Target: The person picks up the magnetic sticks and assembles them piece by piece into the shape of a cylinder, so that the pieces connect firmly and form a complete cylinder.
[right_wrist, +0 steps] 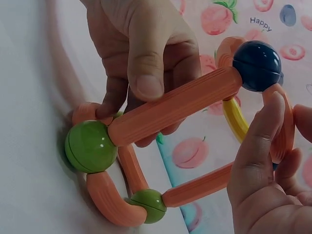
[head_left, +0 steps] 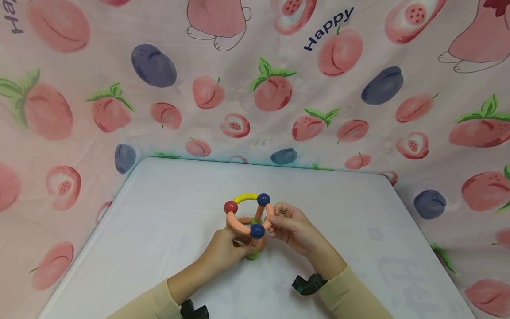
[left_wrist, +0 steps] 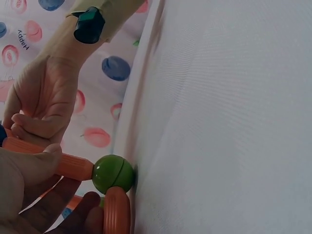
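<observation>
A frame of magnetic balls and rods stands low on the table between both hands. Its upper ring has a red ball (head_left: 230,207), two blue balls (head_left: 257,231), a yellow curved rod (head_left: 246,197) and orange curved rods (head_left: 238,225). Below, green balls (right_wrist: 91,146) join curved orange rods near the tabletop, and straight orange rods (right_wrist: 175,105) rise from them to the ring. My left hand (head_left: 225,248) grips a straight rod, thumb along it in the left wrist view. On the ring's right side, my right hand (head_left: 292,232) pinches a curved orange rod (right_wrist: 285,122) between the blue balls.
The white table (head_left: 159,190) spreads around the frame. Behind it hangs a pink curtain (head_left: 247,88) printed with fruit, which also runs down both sides. Dark wrist devices (head_left: 308,284) sit on both wrists by the beige sleeves.
</observation>
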The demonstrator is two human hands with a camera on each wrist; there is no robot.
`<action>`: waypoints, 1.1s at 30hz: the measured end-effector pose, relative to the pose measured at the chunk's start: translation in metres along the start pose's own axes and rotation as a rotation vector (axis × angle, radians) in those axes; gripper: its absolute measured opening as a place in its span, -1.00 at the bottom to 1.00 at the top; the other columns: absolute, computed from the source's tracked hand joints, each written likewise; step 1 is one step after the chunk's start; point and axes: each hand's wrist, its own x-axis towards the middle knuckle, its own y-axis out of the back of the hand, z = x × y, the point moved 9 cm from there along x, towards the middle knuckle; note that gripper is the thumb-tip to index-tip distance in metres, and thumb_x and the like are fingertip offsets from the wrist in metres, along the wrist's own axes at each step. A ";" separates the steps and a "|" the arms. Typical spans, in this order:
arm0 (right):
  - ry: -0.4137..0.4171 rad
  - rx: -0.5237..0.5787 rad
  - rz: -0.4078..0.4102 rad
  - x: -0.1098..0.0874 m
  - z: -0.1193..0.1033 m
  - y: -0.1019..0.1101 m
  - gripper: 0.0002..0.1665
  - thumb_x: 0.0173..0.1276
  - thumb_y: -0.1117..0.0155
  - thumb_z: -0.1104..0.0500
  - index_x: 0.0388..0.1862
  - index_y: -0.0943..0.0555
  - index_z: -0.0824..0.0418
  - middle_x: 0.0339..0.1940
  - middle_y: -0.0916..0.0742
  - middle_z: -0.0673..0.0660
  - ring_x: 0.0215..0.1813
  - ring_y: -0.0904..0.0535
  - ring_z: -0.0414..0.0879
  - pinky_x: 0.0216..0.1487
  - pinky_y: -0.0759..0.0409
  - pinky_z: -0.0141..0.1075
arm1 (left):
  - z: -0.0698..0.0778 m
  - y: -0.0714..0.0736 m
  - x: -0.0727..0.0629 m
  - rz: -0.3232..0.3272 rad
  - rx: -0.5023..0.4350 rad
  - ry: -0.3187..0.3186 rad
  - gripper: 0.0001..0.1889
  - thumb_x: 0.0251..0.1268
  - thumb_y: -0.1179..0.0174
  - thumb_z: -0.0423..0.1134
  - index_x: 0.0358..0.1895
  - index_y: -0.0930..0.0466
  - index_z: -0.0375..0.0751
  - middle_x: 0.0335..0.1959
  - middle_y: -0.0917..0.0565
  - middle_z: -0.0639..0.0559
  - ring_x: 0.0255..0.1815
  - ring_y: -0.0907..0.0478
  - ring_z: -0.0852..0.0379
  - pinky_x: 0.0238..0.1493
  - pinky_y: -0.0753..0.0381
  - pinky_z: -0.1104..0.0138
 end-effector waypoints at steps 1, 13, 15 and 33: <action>0.000 -0.006 -0.003 0.000 0.000 0.000 -0.87 0.66 -0.13 0.30 -0.13 -0.39 0.16 -0.31 -0.81 0.00 -0.33 -0.73 -0.24 -0.21 -0.75 -0.45 | -0.001 0.001 -0.001 -0.004 -0.005 0.006 -0.35 0.28 -0.57 -0.25 0.43 -0.58 -0.11 -0.11 -0.88 0.11 -0.07 -0.81 0.20 -0.07 -0.77 0.41; -0.032 -0.130 0.141 -0.008 0.004 0.031 -0.86 0.62 -0.16 0.26 0.08 -0.49 0.14 -0.08 -0.79 -0.02 -0.06 -0.80 -0.15 -0.04 -0.80 -0.30 | -0.013 0.040 -0.025 0.006 0.058 0.146 -0.75 0.30 -0.55 -0.22 -0.01 -0.78 -0.14 -0.11 -0.84 0.06 -0.08 -0.77 0.17 -0.10 -0.77 0.39; -0.044 -0.150 0.171 -0.009 0.005 0.037 -0.75 0.60 -0.16 0.28 0.18 -0.48 0.15 0.02 -0.79 0.01 0.01 -0.81 -0.12 0.01 -0.81 -0.26 | -0.019 0.050 -0.027 0.042 0.062 0.201 -0.80 0.31 -0.50 -0.34 -0.05 -0.76 -0.16 -0.16 -0.83 0.07 -0.13 -0.75 0.18 -0.18 -0.75 0.38; -0.251 -0.218 0.175 -0.010 0.040 0.038 -0.18 0.54 -0.23 0.27 0.71 -0.21 0.06 0.58 -0.51 0.38 0.32 -0.73 0.13 0.24 -0.77 0.09 | -0.048 0.065 -0.023 0.045 -0.133 0.391 -0.23 0.31 -0.31 -0.57 0.60 -0.32 -0.28 0.47 -0.54 -0.44 -0.04 -0.83 0.00 -0.06 -0.83 0.19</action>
